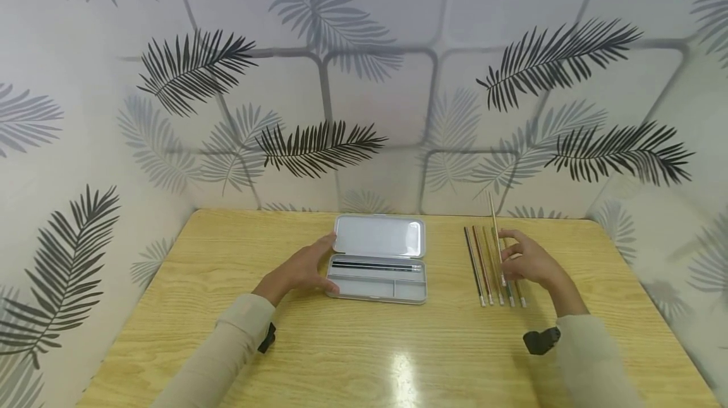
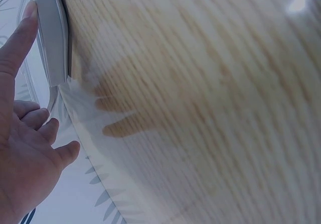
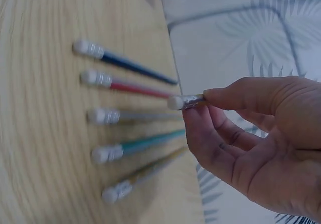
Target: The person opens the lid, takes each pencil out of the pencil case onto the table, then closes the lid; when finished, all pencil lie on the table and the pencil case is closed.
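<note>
A grey pencil case [image 1: 364,287] lies on the table with its lid [image 1: 372,235] folded back. Two dark pencils [image 1: 372,265] lie side by side in its long rear compartment. My left hand [image 1: 304,267] rests at the case's left side, its straight thumb touching the front corner and its fingers near the lid. With thumb and fingertips my right hand [image 1: 530,261] pinches a light-coloured pencil [image 1: 493,218] near its white eraser, the eraser end down and the other end up. Below it several pencils, among them a dark blue one [image 3: 130,67] and a red one [image 3: 138,88], lie in a row.
The wooden table [image 1: 341,345] ends at a wall with a leaf pattern [image 1: 375,92] right behind the case. The pencils in the row lie with their erasers toward the table's front. Black wrist cameras [image 1: 541,340] sit below both hands.
</note>
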`<state>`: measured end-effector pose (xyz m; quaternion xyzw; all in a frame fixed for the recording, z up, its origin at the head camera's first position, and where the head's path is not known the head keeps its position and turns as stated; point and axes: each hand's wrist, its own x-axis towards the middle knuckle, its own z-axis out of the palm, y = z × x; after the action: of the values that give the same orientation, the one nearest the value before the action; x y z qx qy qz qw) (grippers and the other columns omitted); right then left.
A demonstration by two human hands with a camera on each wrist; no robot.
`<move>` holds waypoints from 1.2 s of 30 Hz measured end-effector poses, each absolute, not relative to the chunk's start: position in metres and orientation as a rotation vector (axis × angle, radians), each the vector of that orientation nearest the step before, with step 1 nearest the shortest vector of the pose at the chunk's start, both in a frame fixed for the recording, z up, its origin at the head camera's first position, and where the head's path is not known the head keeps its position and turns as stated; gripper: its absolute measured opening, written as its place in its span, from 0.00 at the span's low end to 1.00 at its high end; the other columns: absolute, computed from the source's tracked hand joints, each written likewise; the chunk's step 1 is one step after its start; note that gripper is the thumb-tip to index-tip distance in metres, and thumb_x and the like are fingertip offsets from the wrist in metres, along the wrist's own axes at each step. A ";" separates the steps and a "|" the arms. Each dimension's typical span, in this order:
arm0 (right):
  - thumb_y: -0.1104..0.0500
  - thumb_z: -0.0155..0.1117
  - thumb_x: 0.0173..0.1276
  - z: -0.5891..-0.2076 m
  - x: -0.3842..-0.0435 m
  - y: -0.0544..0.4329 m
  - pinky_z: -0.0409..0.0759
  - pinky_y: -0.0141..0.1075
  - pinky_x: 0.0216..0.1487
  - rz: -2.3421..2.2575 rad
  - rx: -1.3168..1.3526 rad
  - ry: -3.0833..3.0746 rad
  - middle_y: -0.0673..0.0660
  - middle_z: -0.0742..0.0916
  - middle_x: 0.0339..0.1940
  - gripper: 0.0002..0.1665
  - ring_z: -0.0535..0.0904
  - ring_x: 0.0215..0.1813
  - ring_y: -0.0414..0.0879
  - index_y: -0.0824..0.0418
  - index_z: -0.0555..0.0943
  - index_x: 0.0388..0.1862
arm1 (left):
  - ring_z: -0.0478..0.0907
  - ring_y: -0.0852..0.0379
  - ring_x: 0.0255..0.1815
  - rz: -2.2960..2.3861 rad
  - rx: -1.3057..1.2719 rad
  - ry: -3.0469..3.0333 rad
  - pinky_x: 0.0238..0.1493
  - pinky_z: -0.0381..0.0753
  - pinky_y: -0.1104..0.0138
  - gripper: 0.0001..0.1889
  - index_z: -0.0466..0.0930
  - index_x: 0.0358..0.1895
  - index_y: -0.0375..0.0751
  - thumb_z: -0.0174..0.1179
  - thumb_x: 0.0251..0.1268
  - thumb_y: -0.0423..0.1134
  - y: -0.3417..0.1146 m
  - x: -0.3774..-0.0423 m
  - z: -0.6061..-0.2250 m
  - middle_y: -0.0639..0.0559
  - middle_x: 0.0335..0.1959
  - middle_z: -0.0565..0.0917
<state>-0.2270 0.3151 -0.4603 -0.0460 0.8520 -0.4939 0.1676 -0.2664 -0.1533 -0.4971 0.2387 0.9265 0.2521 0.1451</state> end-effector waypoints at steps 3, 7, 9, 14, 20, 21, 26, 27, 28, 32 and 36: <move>0.71 0.59 0.59 -0.466 -0.224 0.331 0.84 0.44 0.40 -1.391 -0.077 2.395 0.64 0.75 0.41 0.46 0.78 0.35 0.46 0.73 0.47 0.72 | 0.47 0.46 0.78 0.746 0.691 2.662 0.77 0.51 0.54 0.65 0.42 0.76 0.39 0.76 0.37 0.56 -0.154 -0.266 -0.497 0.44 0.78 0.47; 0.72 0.60 0.57 -0.471 -0.218 0.347 0.84 0.44 0.38 -1.279 -0.014 2.447 0.70 0.78 0.43 0.45 0.80 0.37 0.48 0.75 0.49 0.70 | 0.46 0.46 0.78 0.756 0.697 2.652 0.76 0.52 0.53 0.65 0.42 0.76 0.39 0.75 0.37 0.57 -0.154 -0.266 -0.499 0.45 0.78 0.47; 0.72 0.60 0.56 -0.473 -0.216 0.353 0.85 0.45 0.38 -1.228 0.014 2.470 0.75 0.77 0.46 0.44 0.81 0.38 0.50 0.76 0.51 0.69 | 0.46 0.46 0.78 0.755 0.698 2.652 0.76 0.53 0.53 0.65 0.42 0.76 0.40 0.75 0.37 0.57 -0.155 -0.266 -0.500 0.45 0.78 0.47; 0.74 0.58 0.57 -0.477 -0.213 0.359 0.85 0.42 0.34 -1.151 0.076 2.466 0.70 0.78 0.37 0.43 0.79 0.31 0.47 0.78 0.51 0.68 | 0.46 0.46 0.78 0.748 0.699 2.656 0.76 0.53 0.53 0.65 0.41 0.76 0.40 0.75 0.37 0.58 -0.155 -0.267 -0.501 0.45 0.78 0.47; 0.75 0.57 0.53 -0.480 -0.213 0.357 0.81 0.35 0.26 -1.020 0.150 2.514 0.56 0.77 0.23 0.41 0.76 0.20 0.41 0.78 0.56 0.66 | 0.47 0.46 0.78 0.761 0.705 2.651 0.76 0.53 0.53 0.65 0.42 0.76 0.40 0.75 0.37 0.58 -0.155 -0.267 -0.501 0.45 0.78 0.47; 0.75 0.58 0.52 -0.480 -0.213 0.356 0.81 0.34 0.25 -0.996 0.160 2.528 0.56 0.77 0.22 0.40 0.76 0.20 0.41 0.78 0.57 0.65 | 0.47 0.46 0.78 0.764 0.706 2.650 0.76 0.53 0.53 0.65 0.42 0.76 0.40 0.75 0.37 0.58 -0.155 -0.268 -0.501 0.45 0.78 0.47; 0.74 0.60 0.52 -0.478 -0.213 0.352 0.82 0.34 0.24 -0.926 0.202 2.562 0.57 0.79 0.22 0.37 0.79 0.20 0.42 0.78 0.61 0.63 | 0.46 0.47 0.78 0.753 0.692 2.647 0.77 0.52 0.54 0.65 0.41 0.76 0.40 0.75 0.37 0.57 -0.154 -0.269 -0.501 0.46 0.78 0.46; 0.74 0.60 0.53 -0.477 -0.212 0.352 0.83 0.35 0.25 -0.928 0.209 2.558 0.58 0.79 0.23 0.37 0.79 0.21 0.42 0.78 0.61 0.63 | 0.46 0.48 0.78 0.749 0.686 2.646 0.77 0.51 0.54 0.65 0.41 0.76 0.41 0.75 0.38 0.57 -0.154 -0.269 -0.501 0.46 0.78 0.46; 0.74 0.61 0.53 -0.476 -0.212 0.352 0.84 0.35 0.26 -0.934 0.214 2.551 0.60 0.80 0.25 0.37 0.80 0.21 0.43 0.79 0.61 0.62 | 0.46 0.48 0.78 0.747 0.685 2.647 0.77 0.51 0.54 0.65 0.41 0.76 0.41 0.75 0.38 0.56 -0.154 -0.269 -0.501 0.46 0.78 0.46; 0.73 0.61 0.51 -0.467 -0.213 0.351 0.82 0.34 0.24 -0.875 0.167 2.584 0.60 0.81 0.23 0.37 0.77 0.20 0.41 0.80 0.62 0.62 | 0.46 0.48 0.78 0.737 0.685 2.647 0.77 0.51 0.55 0.65 0.41 0.76 0.41 0.75 0.38 0.57 -0.154 -0.270 -0.501 0.47 0.78 0.46; 0.70 0.60 0.52 -0.457 -0.221 0.341 0.82 0.35 0.25 -0.832 0.086 2.670 0.64 0.84 0.26 0.34 0.79 0.22 0.44 0.79 0.65 0.60 | 0.46 0.48 0.78 0.723 0.684 2.656 0.77 0.52 0.55 0.65 0.41 0.76 0.40 0.75 0.38 0.57 -0.154 -0.270 -0.500 0.46 0.78 0.47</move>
<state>-0.2206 0.3406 -0.4567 0.0301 0.9402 -0.2930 0.1709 -0.2699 -0.1541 -0.4998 0.2383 0.9255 0.2518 0.1522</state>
